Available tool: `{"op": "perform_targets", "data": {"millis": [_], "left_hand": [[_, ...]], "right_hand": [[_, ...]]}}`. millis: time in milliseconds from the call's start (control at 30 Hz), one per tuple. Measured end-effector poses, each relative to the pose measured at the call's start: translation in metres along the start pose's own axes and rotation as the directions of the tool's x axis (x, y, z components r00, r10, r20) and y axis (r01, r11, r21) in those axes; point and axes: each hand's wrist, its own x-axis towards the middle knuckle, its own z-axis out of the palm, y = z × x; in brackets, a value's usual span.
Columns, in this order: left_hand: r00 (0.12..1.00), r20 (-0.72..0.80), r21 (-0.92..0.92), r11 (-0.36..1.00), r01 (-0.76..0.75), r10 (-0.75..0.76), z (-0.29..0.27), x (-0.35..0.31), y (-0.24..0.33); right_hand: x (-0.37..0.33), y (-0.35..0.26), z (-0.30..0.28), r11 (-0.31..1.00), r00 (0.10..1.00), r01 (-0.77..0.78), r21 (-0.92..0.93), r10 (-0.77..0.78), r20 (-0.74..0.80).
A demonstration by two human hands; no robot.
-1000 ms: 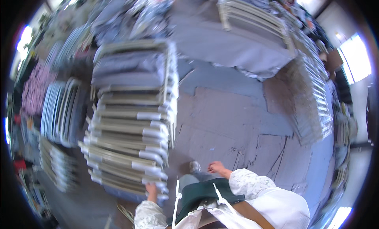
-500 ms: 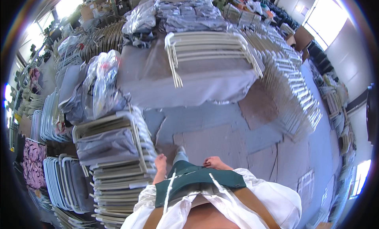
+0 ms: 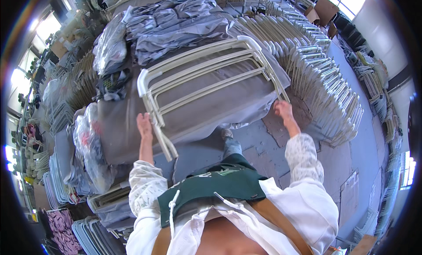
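Note:
A folded cream metal-tube frame with white plastic corner pieces lies tilted on a table covered in grey-brown fabric. My left hand is beside the frame's left side tubes, fingers pointing up and slightly apart. At the frame's right end, my right hand is close to the lower tube ends with its fingers loosely bent. Neither hand visibly closes round a tube, and whether the fingertips touch the metal is too small to tell.
Long rows of similar folded frames stand to the right of the table. Grey fabric pieces are heaped at its far end. Clear plastic wrapping hangs at the left, near more stacked frames. Cardboard sheets lie on the floor.
I have stepped up to the table, so the frame looks nearer. Both hands have moved from my waist, forward and outward to either side of the frame.

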Motion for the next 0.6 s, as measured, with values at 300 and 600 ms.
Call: {"op": "perform_targets", "data": {"millis": [300, 600], "left_hand": [[0.945, -0.326, 0.697, 0.668, 0.261, -0.030, 0.040, 0.098, 0.055], [0.667, 0.590, 0.648, 0.227, -0.727, 0.454, 0.160, 0.228, 0.176]], "right_hand": [[0.222, -0.127, 0.160, 0.387, 0.555, 0.765, -0.514, -0.802, 0.222], [0.171, -0.162, 0.349, 0.538, 0.585, 0.810, -0.232, -0.767, 0.265]]}}
